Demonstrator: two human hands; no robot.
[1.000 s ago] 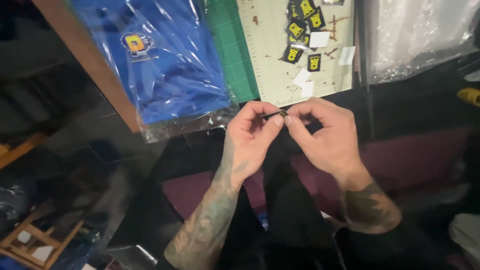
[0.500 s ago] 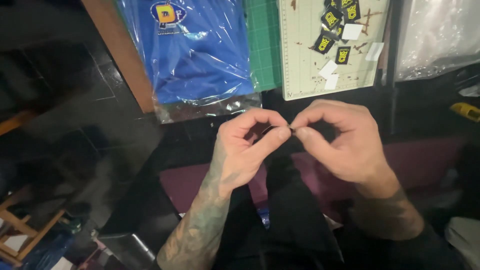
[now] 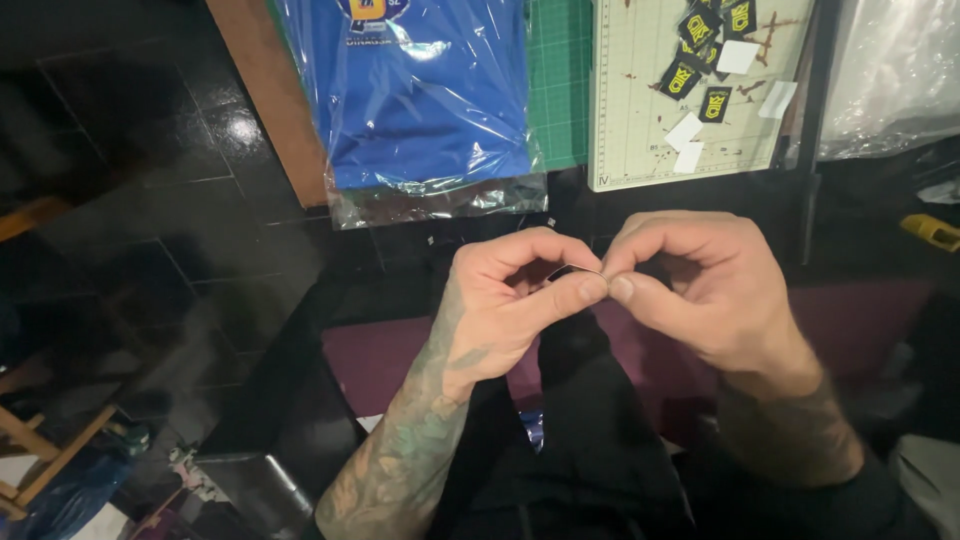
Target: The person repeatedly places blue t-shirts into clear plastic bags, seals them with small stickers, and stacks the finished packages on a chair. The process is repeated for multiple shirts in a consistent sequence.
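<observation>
Both hands have drifted a little lower and to the right in the head view since half a second ago, and the bagged shirt and cutting mats have slid toward the top edge, while the pinch itself has not changed. Seen from the head camera, the left hand (image 3: 515,300) and the right hand (image 3: 700,290) meet fingertip to fingertip over the person's lap, thumbs and forefingers pressed together on a small dark label (image 3: 572,270), only a thin curved edge of which shows between them; what the rest of it looks like cannot be told. Both grips are closed tight on that piece, held in the air just in front of the table edge. Below the hands lies a dark garment (image 3: 590,440) across a purple cushion (image 3: 380,360). On the table beyond, a blue shirt in a clear plastic bag (image 3: 430,100) lies beside a green cutting mat (image 3: 560,80), and a pale cutting mat (image 3: 650,100) carries several black-and-yellow labels (image 3: 700,60) and a few white paper squares (image 3: 686,130). More clear plastic (image 3: 890,70) sits at the far right.
</observation>
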